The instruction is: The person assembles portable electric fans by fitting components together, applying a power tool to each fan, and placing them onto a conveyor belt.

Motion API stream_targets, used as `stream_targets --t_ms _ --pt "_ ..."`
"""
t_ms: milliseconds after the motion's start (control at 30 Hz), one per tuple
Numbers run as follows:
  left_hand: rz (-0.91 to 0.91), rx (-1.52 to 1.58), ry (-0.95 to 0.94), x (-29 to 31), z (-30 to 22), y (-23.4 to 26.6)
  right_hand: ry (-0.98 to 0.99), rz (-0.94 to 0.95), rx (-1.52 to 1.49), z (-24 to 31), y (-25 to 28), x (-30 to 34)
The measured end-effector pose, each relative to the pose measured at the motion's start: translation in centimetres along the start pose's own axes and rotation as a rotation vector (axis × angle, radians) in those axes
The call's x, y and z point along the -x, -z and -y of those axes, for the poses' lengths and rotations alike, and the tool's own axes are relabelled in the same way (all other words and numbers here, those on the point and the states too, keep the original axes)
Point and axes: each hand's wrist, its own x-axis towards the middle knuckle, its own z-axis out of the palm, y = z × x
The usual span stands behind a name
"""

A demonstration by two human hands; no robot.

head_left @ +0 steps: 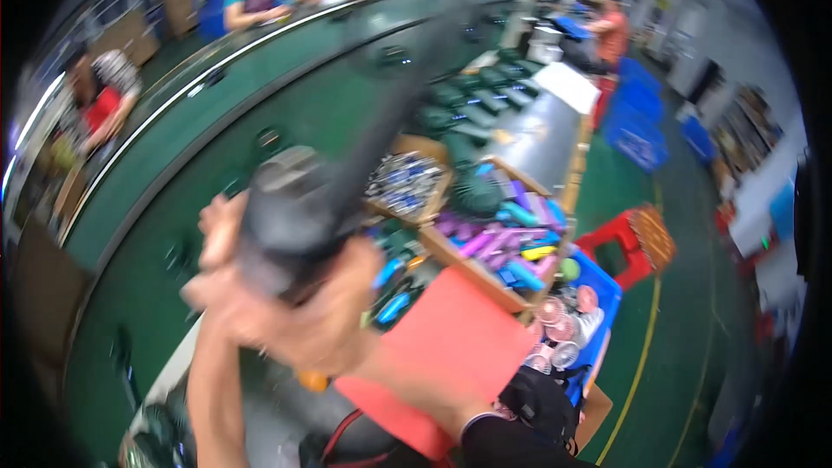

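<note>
Close in front of me, a dark rounded thing with a long black bar or strap (290, 221) is smeared by motion, and its kind cannot be made out. My left hand (227, 251) is at its left side, with the fingers curled round behind it. From below, my right hand (325, 321) closes on its lower part. Both hands are raised above the bench and blurred. Under my right forearm lies a flat red-orange sheet (468, 321). Beyond the hands stands a cardboard box of small metallic parts (406, 182).
A carton (472, 273) holds purple, blue and yellow pieces. Beside it, a blue bin (598, 282) holds pink and white small fans. Dark green round-headed items (477, 104) line the bench near the green conveyor (147, 251). A red stool (620, 247) stands right. Several people work farther off.
</note>
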Motion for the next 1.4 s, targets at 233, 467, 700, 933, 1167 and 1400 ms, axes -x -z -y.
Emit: stream_targets --t_ms 233,467,700,933,1167,1400 --pt "-0.204 0.583 0.279 5.2 -0.5 4.6 0.12 0.184 0.378 0.0 1.6 -1.7" --pt "-0.089 1.285 0.229 23.5 -0.5 8.2 0.032 0.193 0.478 -3.0 -0.8 0.2" --pt "0.075 1.433 0.242 29.2 0.8 5.7 -0.018 0.196 0.537 -4.4 -1.4 0.5" --pt "0.122 1.45 0.251 28.9 1.6 6.0 -0.225 0.218 0.153 -6.1 -2.1 2.6" --pt "0.142 1.411 0.258 28.7 1.2 6.5 -0.116 0.333 0.038 -6.6 -3.3 5.3" --pt "0.157 1.419 0.28 28.9 1.4 6.4 -0.091 0.353 0.064 -7.2 -3.9 6.2"
